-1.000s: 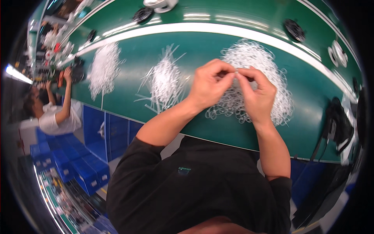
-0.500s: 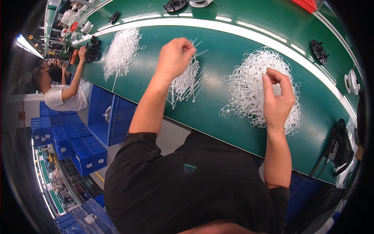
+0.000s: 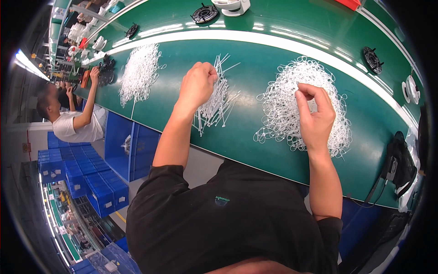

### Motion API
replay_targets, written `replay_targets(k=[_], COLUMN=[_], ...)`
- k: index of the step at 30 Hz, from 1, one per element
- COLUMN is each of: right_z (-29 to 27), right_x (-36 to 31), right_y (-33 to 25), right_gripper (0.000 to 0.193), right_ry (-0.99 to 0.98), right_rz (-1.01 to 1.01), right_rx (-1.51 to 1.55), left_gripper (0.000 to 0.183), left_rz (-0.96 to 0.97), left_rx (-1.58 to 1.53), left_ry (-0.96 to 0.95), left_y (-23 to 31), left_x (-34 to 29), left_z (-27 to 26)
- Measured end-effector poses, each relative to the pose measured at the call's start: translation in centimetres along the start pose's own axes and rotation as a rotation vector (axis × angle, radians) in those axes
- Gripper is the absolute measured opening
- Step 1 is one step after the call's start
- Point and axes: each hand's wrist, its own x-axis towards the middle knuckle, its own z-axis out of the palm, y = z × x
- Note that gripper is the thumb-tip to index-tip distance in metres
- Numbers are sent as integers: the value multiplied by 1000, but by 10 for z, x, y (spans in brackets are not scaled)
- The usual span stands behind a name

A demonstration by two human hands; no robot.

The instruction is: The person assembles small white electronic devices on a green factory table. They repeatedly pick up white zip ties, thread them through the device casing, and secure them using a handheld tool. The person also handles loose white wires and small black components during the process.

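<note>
My left hand is closed at the left side of a pile of straight white cable ties. Its fingertips are bent together, and whatever they hold is not visible. Over a large heap of white cable ties bent into loops, my right hand brings thumb and forefinger together in a pinch. Anything between those tips is too small to make out against the white heap. Farther left on the green table lies another heap of white cable ties.
Beyond a pale rail runs a green belt with black round grilles and white housings. A black bag-like item sits at the right end. A co-worker in a white shirt sits at left, above stacked blue bins.
The whole view has shifted slightly. My left hand has come down nearer the straight ties. My right hand has moved a little left over the looped heap, still pinched.
</note>
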Motion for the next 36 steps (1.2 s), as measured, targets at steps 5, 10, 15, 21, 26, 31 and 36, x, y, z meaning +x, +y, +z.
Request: replay_targets(k=[5,10,15,21,26,31,36], right_z=[3,-3,-7,-5,-4,0,5], right_x=[-4,-2,0,1,2,-2,-6], right_y=[-5,-5,-3,0,1,-2,1], right_gripper=[29,19,12,11,12,13,29], right_ry=[-110,-160,35,24,-66,-72,48], right_rz=[154,-6,-90,-174,-213,-10,322], right_rx=[352,405,343,227,180,368,535], left_gripper=[5,8,11,15,12,14,15], left_rz=[180,388,80,-164,-216,-161,-161], left_rx=[-363,-530,-765,-1492,-1614,-1577,-1491], left_ry=[-132,-343,-319,-549,-433,-390,-352], left_y=[64,112,123,120,124,118,128], left_x=[-4,-4,7,-1,-1,-6,-15], left_z=[-19,-3,8,29,38,46,50])
